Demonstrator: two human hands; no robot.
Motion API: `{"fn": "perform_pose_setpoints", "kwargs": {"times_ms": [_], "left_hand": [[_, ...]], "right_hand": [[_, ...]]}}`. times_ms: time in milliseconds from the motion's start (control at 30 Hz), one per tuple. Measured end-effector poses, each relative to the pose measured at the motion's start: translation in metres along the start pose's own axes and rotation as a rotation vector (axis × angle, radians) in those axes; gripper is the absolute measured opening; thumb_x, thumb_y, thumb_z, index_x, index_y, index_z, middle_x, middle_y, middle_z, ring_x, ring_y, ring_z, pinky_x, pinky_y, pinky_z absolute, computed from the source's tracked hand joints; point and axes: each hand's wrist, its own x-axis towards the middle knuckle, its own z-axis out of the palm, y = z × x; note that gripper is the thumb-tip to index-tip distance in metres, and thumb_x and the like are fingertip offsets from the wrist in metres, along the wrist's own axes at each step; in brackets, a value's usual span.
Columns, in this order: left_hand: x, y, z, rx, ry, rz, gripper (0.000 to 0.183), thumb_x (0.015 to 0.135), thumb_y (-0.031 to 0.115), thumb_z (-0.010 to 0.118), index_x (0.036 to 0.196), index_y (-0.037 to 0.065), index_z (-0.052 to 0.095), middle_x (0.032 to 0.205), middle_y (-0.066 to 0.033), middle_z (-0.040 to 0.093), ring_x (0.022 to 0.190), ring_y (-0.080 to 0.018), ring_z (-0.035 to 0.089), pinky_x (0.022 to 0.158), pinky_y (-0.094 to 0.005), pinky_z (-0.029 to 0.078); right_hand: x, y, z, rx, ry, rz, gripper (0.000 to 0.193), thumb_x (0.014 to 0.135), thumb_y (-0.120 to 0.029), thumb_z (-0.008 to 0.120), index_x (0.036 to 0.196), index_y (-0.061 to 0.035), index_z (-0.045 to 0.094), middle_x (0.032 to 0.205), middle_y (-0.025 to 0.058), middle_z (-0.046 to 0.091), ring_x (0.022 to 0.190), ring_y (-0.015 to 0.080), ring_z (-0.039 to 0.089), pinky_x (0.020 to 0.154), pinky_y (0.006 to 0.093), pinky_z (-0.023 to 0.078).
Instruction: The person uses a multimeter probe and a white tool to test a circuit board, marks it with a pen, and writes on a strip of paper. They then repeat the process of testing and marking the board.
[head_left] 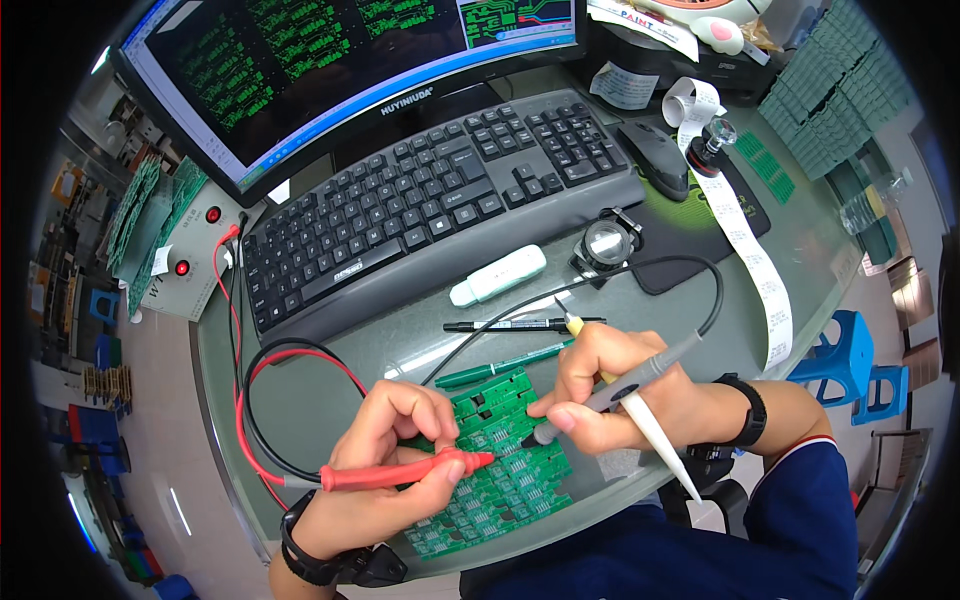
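Note:
My left hand (395, 465) is closed around a red test probe (390, 474), its tip pointing right over a green circuit board (500, 507). The board lies on the desk near its front edge, covered with rows of small parts. In my right hand (625, 390), a grey test probe (655, 367) with a dark tip points down-left at the middle of the board. A slim white and yellow tool (655, 435) is also tucked between the right fingers, one thin end sticking out past the knuckles. Whether either probe tip touches the board, I cannot tell.
Behind the board lie a green pen (500, 366), a black pen (525, 325) and a white bottle (498, 275). A keyboard (400, 210), monitor (330, 80) and mouse (652, 160) stand farther back. Red and black leads reach a box (185, 265); a paper strip (750, 255) hangs at right.

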Motion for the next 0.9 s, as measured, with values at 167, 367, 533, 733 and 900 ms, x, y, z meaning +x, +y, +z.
{"fn": "perform_pose_setpoints", "kwargs": {"times_ms": [167, 367, 533, 733, 900], "left_hand": [[0.005, 0.006, 0.003, 0.067, -0.066, 0.074, 0.047, 0.083, -0.001, 0.062, 0.124, 0.000, 0.040, 0.109, -0.0114, 0.054, 0.081, -0.0074, 0.051, 0.078, -0.0238, 0.047], [0.000, -0.004, -0.006, 0.040, -0.153, 0.007, 0.028, 0.086, 0.000, 0.059, 0.111, -0.001, 0.047, 0.103, -0.0092, 0.057, 0.089, -0.0107, 0.057, 0.079, -0.0257, 0.048], [-0.001, -0.003, -0.002, -0.072, -0.099, 0.046, 0.015, 0.086, 0.000, 0.059, 0.090, 0.004, 0.046, 0.097, -0.0072, 0.054, 0.085, -0.0100, 0.054, 0.076, -0.0259, 0.047], [0.001, -0.005, -0.003, -0.008, -0.083, 0.104, 0.018, 0.084, -0.001, 0.062, 0.089, 0.005, 0.045, 0.095, -0.0073, 0.054, 0.084, -0.0093, 0.052, 0.073, -0.0254, 0.046], [-0.008, 0.017, -0.008, -0.081, -0.078, 0.041, 0.011, 0.089, 0.009, 0.056, 0.083, 0.002, 0.049, 0.086, -0.0100, 0.057, 0.078, -0.0125, 0.054, 0.070, -0.0270, 0.046]], "right_hand": [[0.031, -0.030, 0.000, -0.205, -0.066, 0.003, 0.034, 0.082, -0.020, 0.074, 0.098, -0.0022, 0.050, 0.075, 0.0047, 0.063, 0.064, 0.0101, 0.063, 0.056, 0.0268, 0.051], [0.038, -0.041, -0.001, -0.127, -0.174, 0.175, 0.043, 0.093, -0.037, 0.056, 0.113, 0.0008, 0.049, 0.071, 0.0130, 0.062, 0.064, 0.0342, 0.063, 0.056, 0.0414, 0.047], [0.001, -0.022, -0.003, -0.436, -0.222, -0.220, 0.021, 0.084, -0.020, 0.062, 0.098, -0.0054, 0.065, 0.079, 0.0068, 0.056, 0.088, 0.0261, 0.055, 0.078, 0.0360, 0.044], [-0.007, -0.021, 0.011, -0.458, -0.142, -0.259, 0.024, 0.076, -0.012, 0.070, 0.098, -0.0076, 0.064, 0.087, 0.0051, 0.057, 0.090, 0.0250, 0.058, 0.086, 0.0404, 0.046], [-0.012, -0.014, 0.010, -0.447, -0.124, -0.298, 0.021, 0.078, -0.014, 0.072, 0.096, -0.0079, 0.063, 0.091, 0.0046, 0.057, 0.087, 0.0223, 0.059, 0.093, 0.0409, 0.047]]}}
